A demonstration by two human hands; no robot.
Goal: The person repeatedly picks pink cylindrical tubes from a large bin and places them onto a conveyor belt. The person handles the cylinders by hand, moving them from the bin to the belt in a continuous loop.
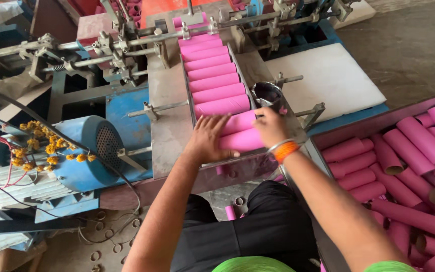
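Note:
A row of pink paper tubes (212, 70) lies side by side in the metal feed chute (240, 65) of a machine. My left hand (206, 138) rests flat on the left ends of the two nearest pink tubes (242, 132). My right hand (270, 126), with an orange band and a metal bangle at the wrist, presses on their right ends. Both hands press the same tubes from either side at the chute's lower end.
A bin (358, 126) of several loose pink tubes (409, 166) stands at the right. A blue motor (91, 146) with a yellow flower garland (41, 146) and wires sits at the left. Metal rods and linkages (127, 45) cross the top. A white board (328, 75) lies behind the chute.

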